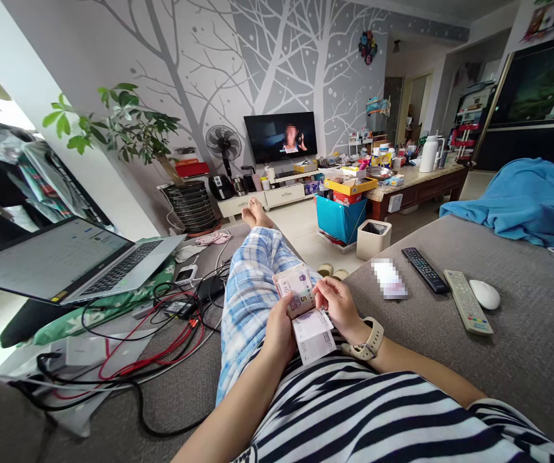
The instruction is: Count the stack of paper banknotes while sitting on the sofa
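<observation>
While the left hand (279, 325) gripped a stack of banknotes (300, 285) over the lap (248, 302) and the right hand (339, 302) pinched its edge, the step looked like leafing through, the next move apparently calling for separating one note cleanly.

The left grip (281, 325) holds banknotes (301, 281), the right grip (339, 302) touching them; a black remote control (424, 270) lies near the sofa (402, 350)'s edge.

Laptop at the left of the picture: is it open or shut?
Open: the laptop has its lit screen raised and its keyboard uncovered.
</observation>
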The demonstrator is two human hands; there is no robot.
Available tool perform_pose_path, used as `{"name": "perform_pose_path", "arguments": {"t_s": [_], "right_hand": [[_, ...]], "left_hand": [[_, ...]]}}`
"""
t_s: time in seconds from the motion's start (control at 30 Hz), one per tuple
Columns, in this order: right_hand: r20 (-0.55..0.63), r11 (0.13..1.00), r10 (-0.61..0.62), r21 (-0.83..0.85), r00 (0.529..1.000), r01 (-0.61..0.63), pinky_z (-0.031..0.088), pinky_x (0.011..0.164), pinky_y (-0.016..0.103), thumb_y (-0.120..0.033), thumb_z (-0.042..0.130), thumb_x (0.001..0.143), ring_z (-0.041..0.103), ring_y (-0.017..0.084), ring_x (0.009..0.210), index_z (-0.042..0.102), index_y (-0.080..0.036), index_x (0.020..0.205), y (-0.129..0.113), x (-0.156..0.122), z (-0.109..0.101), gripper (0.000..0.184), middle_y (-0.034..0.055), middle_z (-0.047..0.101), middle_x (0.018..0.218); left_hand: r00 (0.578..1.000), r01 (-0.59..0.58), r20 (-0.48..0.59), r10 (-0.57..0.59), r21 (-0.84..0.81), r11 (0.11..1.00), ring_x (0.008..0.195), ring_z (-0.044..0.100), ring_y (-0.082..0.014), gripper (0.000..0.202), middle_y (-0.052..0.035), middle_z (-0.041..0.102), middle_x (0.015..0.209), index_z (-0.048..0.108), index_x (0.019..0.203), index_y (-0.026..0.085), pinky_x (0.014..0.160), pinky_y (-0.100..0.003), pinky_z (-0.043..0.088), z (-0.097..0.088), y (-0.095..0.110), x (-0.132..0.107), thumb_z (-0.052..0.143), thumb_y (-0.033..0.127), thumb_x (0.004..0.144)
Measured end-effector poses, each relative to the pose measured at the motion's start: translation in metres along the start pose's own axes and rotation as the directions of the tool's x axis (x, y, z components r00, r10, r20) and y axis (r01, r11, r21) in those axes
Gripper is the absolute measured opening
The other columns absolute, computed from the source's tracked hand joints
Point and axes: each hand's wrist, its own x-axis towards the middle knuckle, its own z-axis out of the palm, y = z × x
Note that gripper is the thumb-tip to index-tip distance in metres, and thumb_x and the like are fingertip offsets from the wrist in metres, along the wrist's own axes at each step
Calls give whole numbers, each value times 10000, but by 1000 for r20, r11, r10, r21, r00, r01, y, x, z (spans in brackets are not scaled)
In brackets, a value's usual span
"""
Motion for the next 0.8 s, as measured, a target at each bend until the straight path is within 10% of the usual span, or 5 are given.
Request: {"name": "perform_pose_path", "arguments": {"t_s": [0.8], "right_hand": [[-122,989,26,-143,992,-44,383,586,278,-496,722,783,469,145,601,575,-207,666,11,5,-4,344,-25,549,626]], "left_hand": [[999,-47,-18,47,32,998,788,759,-273,207,-112,779,842,704,968,109,781,-410,624,-5,-6,4,652,147,772]]}}
